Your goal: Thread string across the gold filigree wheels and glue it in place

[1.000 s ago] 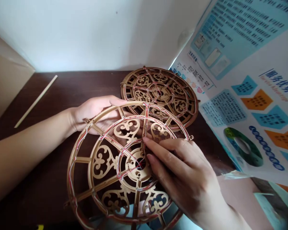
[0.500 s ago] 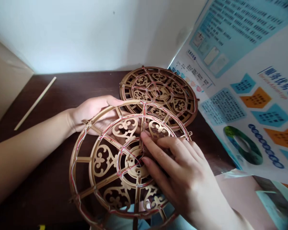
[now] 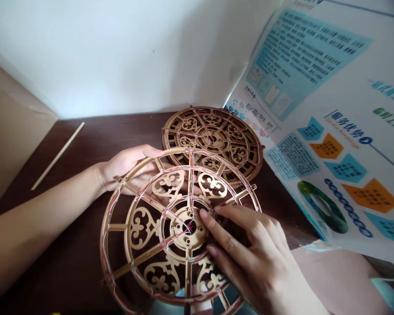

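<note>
Two gold fretwork discs: your wired disc (image 3: 157, 227) is held tilted over the worktop's (image 3: 85, 148) near edge. Left hand (image 3: 131, 164) grips its far rim from beneath. Right hand (image 3: 249, 258), fingers spread, has slid from the upper spoke toward the hub, fingertips (image 3: 204, 214) pressing the red-white wire (image 3: 170, 208). Second disc (image 3: 213, 138) lies flat behind.

Both forearms are seen bare to the frame edge; no sleeves are observed. The left hand (image 3: 131, 164) and the right hand (image 3: 249, 253) are ungloved. No rings, watch or bracelets are noted. Fingernails are kept short and unpainted where visible.
</note>
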